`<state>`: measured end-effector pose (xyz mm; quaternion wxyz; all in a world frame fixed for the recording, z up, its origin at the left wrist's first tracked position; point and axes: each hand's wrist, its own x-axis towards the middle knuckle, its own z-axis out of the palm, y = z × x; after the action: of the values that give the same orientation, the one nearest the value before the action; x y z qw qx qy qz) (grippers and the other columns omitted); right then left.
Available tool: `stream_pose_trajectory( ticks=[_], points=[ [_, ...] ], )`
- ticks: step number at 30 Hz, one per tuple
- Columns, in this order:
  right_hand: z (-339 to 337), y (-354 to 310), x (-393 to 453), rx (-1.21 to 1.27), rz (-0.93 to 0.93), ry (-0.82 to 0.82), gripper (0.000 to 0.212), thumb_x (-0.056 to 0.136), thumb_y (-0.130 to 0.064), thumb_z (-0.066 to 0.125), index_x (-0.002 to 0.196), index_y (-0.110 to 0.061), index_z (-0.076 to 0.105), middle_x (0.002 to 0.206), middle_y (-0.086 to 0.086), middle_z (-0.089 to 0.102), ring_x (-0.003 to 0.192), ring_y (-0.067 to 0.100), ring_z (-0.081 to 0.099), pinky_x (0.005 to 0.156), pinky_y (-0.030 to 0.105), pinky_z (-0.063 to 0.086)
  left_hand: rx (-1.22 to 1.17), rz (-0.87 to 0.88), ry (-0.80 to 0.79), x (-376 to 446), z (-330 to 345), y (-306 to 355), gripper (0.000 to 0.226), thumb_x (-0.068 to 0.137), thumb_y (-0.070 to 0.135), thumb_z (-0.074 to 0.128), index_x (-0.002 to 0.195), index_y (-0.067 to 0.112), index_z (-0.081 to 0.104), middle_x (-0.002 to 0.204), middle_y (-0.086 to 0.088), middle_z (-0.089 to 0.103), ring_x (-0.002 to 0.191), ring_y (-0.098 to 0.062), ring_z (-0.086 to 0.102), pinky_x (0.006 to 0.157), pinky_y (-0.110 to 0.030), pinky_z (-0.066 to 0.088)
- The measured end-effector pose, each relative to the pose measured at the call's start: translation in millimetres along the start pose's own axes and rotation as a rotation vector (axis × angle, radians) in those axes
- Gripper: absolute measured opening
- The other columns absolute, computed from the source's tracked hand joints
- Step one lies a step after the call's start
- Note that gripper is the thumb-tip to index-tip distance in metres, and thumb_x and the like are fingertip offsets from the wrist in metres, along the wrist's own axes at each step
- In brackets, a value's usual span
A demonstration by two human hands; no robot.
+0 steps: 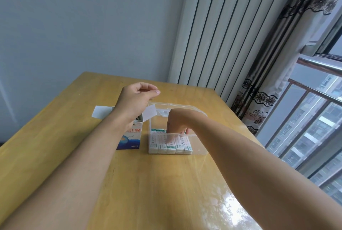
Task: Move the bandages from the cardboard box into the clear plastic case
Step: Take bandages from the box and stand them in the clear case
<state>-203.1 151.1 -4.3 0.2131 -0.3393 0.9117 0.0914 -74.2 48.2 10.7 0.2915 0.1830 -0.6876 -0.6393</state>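
Note:
The clear plastic case stands open in the middle of the wooden table. Several rows of white-and-green bandages lie stacked along its front wall. My right hand reaches down into the case, and its fingertips touch the tops of the bandages. Its thumb is hidden. Just left of the case stands the blue-and-white cardboard box, upright, with its white flaps open. My left hand hovers above the box's opening with loosely curled fingers and nothing visible in it.
The wooden table meets a grey wall at the back. A white radiator and a patterned curtain stand at the back right. A window with railings runs along the table's right side.

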Motion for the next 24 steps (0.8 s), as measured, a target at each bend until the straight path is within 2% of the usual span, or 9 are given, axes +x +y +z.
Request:
stream_pose_trajectory(
  ticks=[3, 5, 8, 10, 12, 15, 18, 21, 24],
  points=[
    [-17.6, 2.5, -13.6, 0.062, -0.026, 0.057, 0.034, 0.081, -0.031, 0.083, 0.104, -0.007, 0.075, 0.094, 0.004, 0.076, 0.078, 0.016, 0.070, 0.076, 0.031, 0.061, -0.046, 0.008, 0.047, 2.4, -10.3, 4.4, 0.009, 0.095, 0.028, 0.069, 0.097, 0.020, 0.072, 0.096, 0.004, 0.077, 0.100, -0.012, 0.070, 0.100, -0.036, 0.053],
    [-42.1, -2.3, -25.8, 0.075, -0.053, 0.175, 0.032, 0.080, -0.034, 0.083, 0.100, -0.009, 0.077, 0.086, 0.002, 0.076, 0.074, 0.016, 0.070, 0.071, 0.029, 0.061, -0.068, 0.023, 0.113, 7.3, -24.6, 5.7, 0.018, 0.098, 0.034, 0.064, 0.098, 0.018, 0.072, 0.096, 0.003, 0.077, 0.100, -0.013, 0.070, 0.102, -0.038, 0.052],
    [-71.5, -26.3, -44.8, 0.079, -0.122, 0.429, 0.026, 0.080, -0.033, 0.081, 0.100, -0.017, 0.078, 0.089, 0.000, 0.076, 0.083, 0.018, 0.072, 0.080, 0.032, 0.060, -0.034, 0.034, 0.223, 14.3, -44.0, 0.1, 0.031, 0.103, 0.041, 0.053, 0.094, 0.018, 0.072, 0.095, 0.002, 0.076, 0.101, -0.015, 0.069, 0.102, -0.035, 0.047],
    [-72.3, -49.8, -51.6, 0.132, -0.260, 0.518, 0.024, 0.081, -0.029, 0.083, 0.104, -0.022, 0.079, 0.094, -0.005, 0.073, 0.085, 0.016, 0.068, 0.081, 0.029, 0.057, 0.005, -0.003, 0.243, 15.5, -48.4, -7.1, 0.043, 0.106, 0.047, 0.041, 0.094, 0.018, 0.070, 0.097, 0.001, 0.075, 0.103, -0.015, 0.066, 0.097, -0.033, 0.042],
    [-58.9, -69.8, -49.8, 0.128, -0.361, 0.477, 0.027, 0.081, -0.024, 0.083, 0.108, -0.026, 0.078, 0.093, -0.006, 0.073, 0.083, 0.015, 0.067, 0.077, 0.028, 0.056, -0.006, -0.079, 0.219, 15.6, -48.6, -14.6, 0.055, 0.107, 0.054, 0.030, 0.097, 0.017, 0.070, 0.099, 0.002, 0.075, 0.106, -0.017, 0.063, 0.098, -0.036, 0.037],
    [-35.7, -86.3, -25.4, 0.003, -0.373, 0.412, 0.025, 0.087, -0.021, 0.077, 0.112, -0.024, 0.077, 0.085, -0.009, 0.064, 0.077, 0.012, 0.060, 0.061, 0.022, 0.046, -0.095, -0.154, 0.217, 19.2, -50.9, -22.3, 0.063, 0.105, 0.061, 0.025, 0.100, 0.017, 0.070, 0.099, 0.002, 0.077, 0.108, -0.019, 0.065, 0.112, -0.046, 0.037],
    [-25.7, -93.8, -8.3, -0.057, -0.364, 0.399, 0.021, 0.092, -0.022, 0.069, 0.112, -0.021, 0.077, 0.088, -0.006, 0.068, 0.076, 0.013, 0.060, 0.062, 0.023, 0.048, -0.145, -0.184, 0.252, 22.6, -51.1, -26.3, 0.064, 0.104, 0.063, 0.024, 0.103, 0.018, 0.069, 0.098, 0.002, 0.077, 0.106, -0.019, 0.066, 0.116, -0.049, 0.033],
    [-22.5, -101.9, -0.8, -0.069, -0.353, 0.366, 0.021, 0.093, -0.025, 0.066, 0.111, -0.017, 0.075, 0.097, 0.000, 0.073, 0.082, 0.017, 0.066, 0.073, 0.029, 0.059, -0.154, -0.203, 0.253, 23.9, -50.2, -27.1, 0.063, 0.104, 0.064, 0.025, 0.107, 0.018, 0.068, 0.098, 0.001, 0.075, 0.104, -0.019, 0.066, 0.115, -0.050, 0.033],
    [-21.1, -110.0, 0.5, -0.098, -0.350, 0.385, 0.022, 0.092, -0.025, 0.066, 0.110, -0.014, 0.070, 0.090, 0.001, 0.069, 0.073, 0.015, 0.061, 0.060, 0.026, 0.052, -0.155, -0.226, 0.208, 22.2, -50.1, -25.9, 0.067, 0.102, 0.066, 0.024, 0.114, 0.016, 0.066, 0.099, -0.001, 0.071, 0.103, -0.023, 0.066, 0.102, -0.046, 0.044]
  ],
)
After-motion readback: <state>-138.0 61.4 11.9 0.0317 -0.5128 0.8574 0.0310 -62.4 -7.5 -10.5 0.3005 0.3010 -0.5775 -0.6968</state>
